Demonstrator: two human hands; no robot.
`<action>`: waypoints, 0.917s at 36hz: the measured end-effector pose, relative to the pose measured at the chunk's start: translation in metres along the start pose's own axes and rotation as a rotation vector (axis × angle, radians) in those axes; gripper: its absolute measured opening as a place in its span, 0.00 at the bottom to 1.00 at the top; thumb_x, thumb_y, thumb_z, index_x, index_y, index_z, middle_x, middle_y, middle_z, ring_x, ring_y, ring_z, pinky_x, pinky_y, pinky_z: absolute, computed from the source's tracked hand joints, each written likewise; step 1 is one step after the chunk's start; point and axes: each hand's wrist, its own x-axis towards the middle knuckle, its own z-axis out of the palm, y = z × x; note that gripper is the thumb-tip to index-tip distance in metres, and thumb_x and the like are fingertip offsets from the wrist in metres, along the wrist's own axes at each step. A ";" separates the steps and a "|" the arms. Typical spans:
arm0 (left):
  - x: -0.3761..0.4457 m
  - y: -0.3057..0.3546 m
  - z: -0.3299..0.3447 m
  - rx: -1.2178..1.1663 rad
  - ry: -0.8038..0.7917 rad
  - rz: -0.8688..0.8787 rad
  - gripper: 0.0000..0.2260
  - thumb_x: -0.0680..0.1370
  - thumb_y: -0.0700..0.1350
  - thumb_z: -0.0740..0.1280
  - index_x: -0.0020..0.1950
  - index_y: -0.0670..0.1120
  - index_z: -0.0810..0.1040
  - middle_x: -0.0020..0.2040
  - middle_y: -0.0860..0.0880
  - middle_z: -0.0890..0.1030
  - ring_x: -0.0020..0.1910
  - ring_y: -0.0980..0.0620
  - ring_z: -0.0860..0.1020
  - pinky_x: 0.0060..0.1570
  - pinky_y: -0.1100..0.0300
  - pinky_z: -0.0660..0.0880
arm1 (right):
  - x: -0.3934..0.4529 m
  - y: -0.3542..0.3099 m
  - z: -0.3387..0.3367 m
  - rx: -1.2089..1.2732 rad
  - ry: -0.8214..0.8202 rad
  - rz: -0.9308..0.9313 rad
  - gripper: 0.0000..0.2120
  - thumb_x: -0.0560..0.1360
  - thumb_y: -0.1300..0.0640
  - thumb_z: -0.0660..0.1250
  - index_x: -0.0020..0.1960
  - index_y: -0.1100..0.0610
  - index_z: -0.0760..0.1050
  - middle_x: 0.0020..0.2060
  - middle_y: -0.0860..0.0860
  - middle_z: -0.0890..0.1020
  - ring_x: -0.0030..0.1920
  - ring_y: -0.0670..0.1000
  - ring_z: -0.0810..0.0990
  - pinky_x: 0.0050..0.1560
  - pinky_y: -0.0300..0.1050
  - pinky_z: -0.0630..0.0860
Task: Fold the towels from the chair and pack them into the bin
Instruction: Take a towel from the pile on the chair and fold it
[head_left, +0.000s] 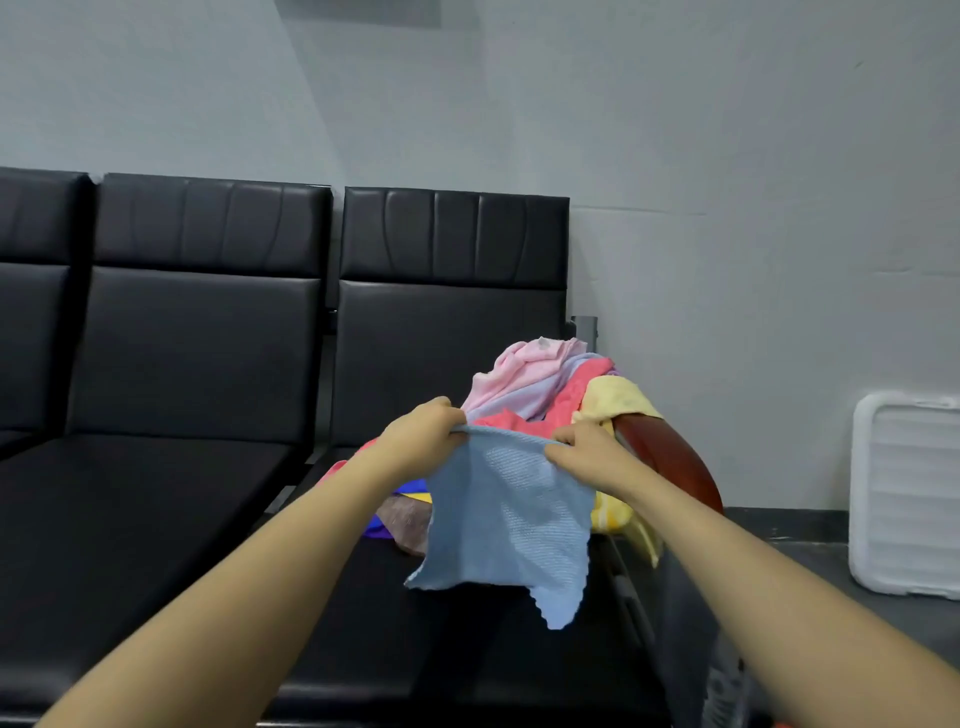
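I see my left hand (426, 434) and right hand (582, 449) pinching the light blue waffle-weave towel's (506, 525) top edge above the black padded chair (395, 597); its uneven hem risks a crooked fold; the bin isn't identifiable.

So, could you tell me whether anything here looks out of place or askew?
Mostly no. The towel pile spills over the armrest, a yellow towel draped on it. The blue towel hangs unfolded from both hands.

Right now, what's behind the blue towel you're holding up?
Behind the blue towel sits the towel pile on the chair seat: pink, coral, yellow, purple edges. Its covered middle can't be seen.
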 end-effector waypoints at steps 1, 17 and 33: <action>-0.001 -0.003 0.003 -0.003 0.018 -0.029 0.10 0.80 0.46 0.60 0.50 0.41 0.77 0.50 0.45 0.71 0.48 0.44 0.74 0.43 0.53 0.70 | 0.000 0.000 0.001 -0.040 -0.002 0.011 0.19 0.72 0.62 0.62 0.28 0.53 0.56 0.25 0.48 0.60 0.28 0.47 0.58 0.31 0.45 0.54; 0.012 -0.022 0.006 -0.264 0.419 -0.411 0.09 0.77 0.41 0.59 0.47 0.44 0.79 0.41 0.47 0.77 0.40 0.44 0.75 0.36 0.57 0.69 | 0.024 0.003 0.010 0.277 0.394 0.200 0.13 0.74 0.68 0.57 0.39 0.55 0.76 0.32 0.51 0.75 0.25 0.55 0.77 0.23 0.39 0.70; -0.017 -0.016 0.018 -0.539 0.584 -0.381 0.09 0.77 0.42 0.60 0.44 0.39 0.77 0.36 0.45 0.78 0.33 0.49 0.72 0.34 0.56 0.69 | -0.004 -0.001 0.023 0.287 0.509 0.159 0.15 0.72 0.67 0.58 0.30 0.56 0.58 0.28 0.53 0.61 0.33 0.53 0.58 0.32 0.46 0.54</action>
